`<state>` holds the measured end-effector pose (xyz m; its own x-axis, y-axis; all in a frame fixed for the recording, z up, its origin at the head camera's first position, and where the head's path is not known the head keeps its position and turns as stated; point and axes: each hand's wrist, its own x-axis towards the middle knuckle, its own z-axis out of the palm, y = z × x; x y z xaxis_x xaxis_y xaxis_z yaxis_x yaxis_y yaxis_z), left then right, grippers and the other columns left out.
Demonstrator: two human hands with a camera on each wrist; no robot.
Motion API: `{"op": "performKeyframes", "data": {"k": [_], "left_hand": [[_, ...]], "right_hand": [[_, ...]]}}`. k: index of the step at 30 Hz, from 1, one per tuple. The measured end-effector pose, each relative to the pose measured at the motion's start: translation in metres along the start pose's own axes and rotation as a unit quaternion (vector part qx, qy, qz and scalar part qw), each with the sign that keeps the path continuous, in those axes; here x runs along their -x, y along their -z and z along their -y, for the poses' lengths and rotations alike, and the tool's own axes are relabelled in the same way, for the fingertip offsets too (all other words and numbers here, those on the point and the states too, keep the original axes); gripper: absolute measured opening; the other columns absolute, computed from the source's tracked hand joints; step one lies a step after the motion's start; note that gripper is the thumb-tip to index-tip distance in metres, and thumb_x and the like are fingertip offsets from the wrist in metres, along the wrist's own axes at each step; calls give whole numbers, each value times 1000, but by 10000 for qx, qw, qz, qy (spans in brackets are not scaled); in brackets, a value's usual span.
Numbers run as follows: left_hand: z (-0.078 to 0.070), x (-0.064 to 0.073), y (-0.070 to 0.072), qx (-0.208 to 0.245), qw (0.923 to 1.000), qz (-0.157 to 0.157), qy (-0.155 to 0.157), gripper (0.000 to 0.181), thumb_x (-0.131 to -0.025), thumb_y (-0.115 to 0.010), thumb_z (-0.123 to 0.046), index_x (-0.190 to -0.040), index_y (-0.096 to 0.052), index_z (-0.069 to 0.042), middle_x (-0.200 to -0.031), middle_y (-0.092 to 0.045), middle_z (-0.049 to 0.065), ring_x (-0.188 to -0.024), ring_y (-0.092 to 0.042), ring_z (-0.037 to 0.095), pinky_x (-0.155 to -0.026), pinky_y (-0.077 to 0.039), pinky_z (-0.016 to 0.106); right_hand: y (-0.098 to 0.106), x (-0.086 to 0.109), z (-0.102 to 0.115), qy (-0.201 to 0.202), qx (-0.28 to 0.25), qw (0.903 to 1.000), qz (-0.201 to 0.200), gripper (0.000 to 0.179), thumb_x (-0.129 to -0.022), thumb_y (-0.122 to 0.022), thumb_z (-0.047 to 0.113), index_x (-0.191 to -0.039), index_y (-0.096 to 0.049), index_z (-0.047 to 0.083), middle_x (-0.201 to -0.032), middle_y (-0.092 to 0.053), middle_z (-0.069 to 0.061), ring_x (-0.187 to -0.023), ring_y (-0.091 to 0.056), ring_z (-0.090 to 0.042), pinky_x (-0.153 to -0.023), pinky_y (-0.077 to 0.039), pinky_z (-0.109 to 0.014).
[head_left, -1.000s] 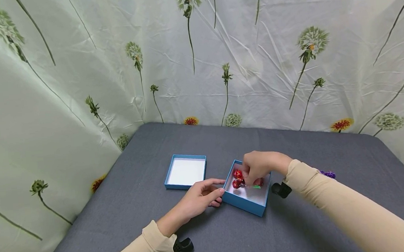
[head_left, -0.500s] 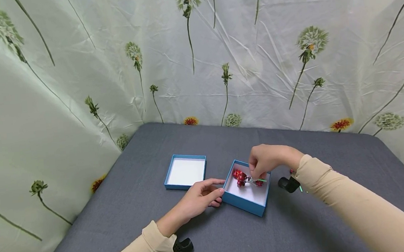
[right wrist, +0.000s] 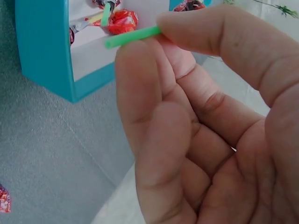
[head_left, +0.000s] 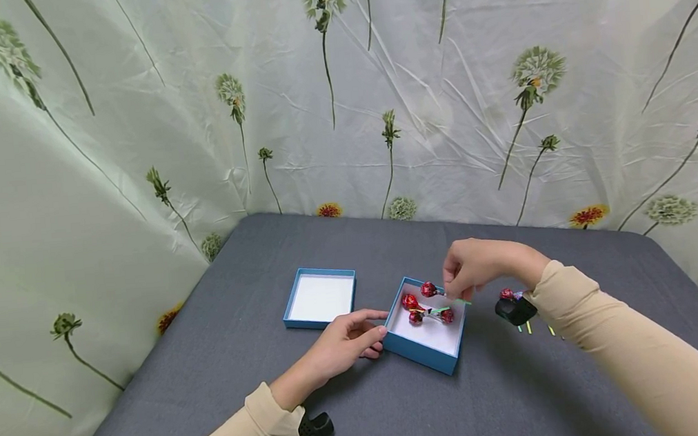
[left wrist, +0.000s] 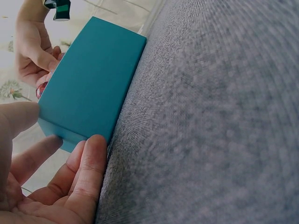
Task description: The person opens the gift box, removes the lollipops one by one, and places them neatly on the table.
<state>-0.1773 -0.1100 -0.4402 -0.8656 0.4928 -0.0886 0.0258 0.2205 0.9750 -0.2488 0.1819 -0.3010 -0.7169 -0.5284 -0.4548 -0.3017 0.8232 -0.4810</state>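
Observation:
In the head view my right hand [head_left: 471, 266] pinches a lollipop [head_left: 428, 289] over the blue box [head_left: 423, 351]. Its wrapped red head points left, and the right wrist view shows its green stick [right wrist: 133, 37] between thumb and fingertips. Inside the box lie several red-wrapped lollipops [head_left: 416, 318] with their sticks crossing. My left hand [head_left: 338, 347] rests at the box's left side; thumb and fingers touch that wall near the front corner. The left wrist view shows these fingers [left wrist: 88, 177] fairly straight against the box.
A shallow blue lid [head_left: 320, 295], white inside, lies on the grey cloth-covered table [head_left: 239, 311] behind my left hand. More lollipops [head_left: 506, 293] lie right of the box, partly hidden by my right wrist and its black strap. A flower-printed curtain [head_left: 290, 112] hangs behind.
My right hand has moved up and right from inside the box, now with a lollipop in its pinch. More of the lollipops in the box show. The left hand stays still.

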Motion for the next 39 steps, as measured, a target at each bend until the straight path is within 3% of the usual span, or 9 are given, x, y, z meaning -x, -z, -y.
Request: {"op": "performKeyframes", "data": {"k": [19,26,39], "left_hand": [[2,-1,-1,129,9999,-7,-43,44,-109,-66,-28,-148,-63,-8,-106,-73,10,-91,-72,16,-84,-65,28],[2,-1,-1,132,9999,-8,-73,45,-109,-67,-28,-148,-62,-8,-108,-74,10,-92,-72,17,-84,-65,27],[-1,0,-3,96,9999,-64,-38,44,-108,-67,-28,-147,-63,-8,-108,-75,10,-93,-74,17,-84,-66,28]], "right_hand": [[0,37,-41,127,-1208,9921,-302,16,-101,-72,18,-92,-71,4,-75,-64,0,-70,-56,-12,-65,-50,-25],[-16,56,-59,69,-1615,9848,-637,18,-102,-70,18,-96,-71,1,-79,-66,1,-77,-63,-11,-71,-58,-25],[-60,89,-93,-350,-2187,9683,-1154,21,-102,-65,15,-97,-70,-5,-79,-69,-2,-72,-64,-8,-66,-60,-26]]}}
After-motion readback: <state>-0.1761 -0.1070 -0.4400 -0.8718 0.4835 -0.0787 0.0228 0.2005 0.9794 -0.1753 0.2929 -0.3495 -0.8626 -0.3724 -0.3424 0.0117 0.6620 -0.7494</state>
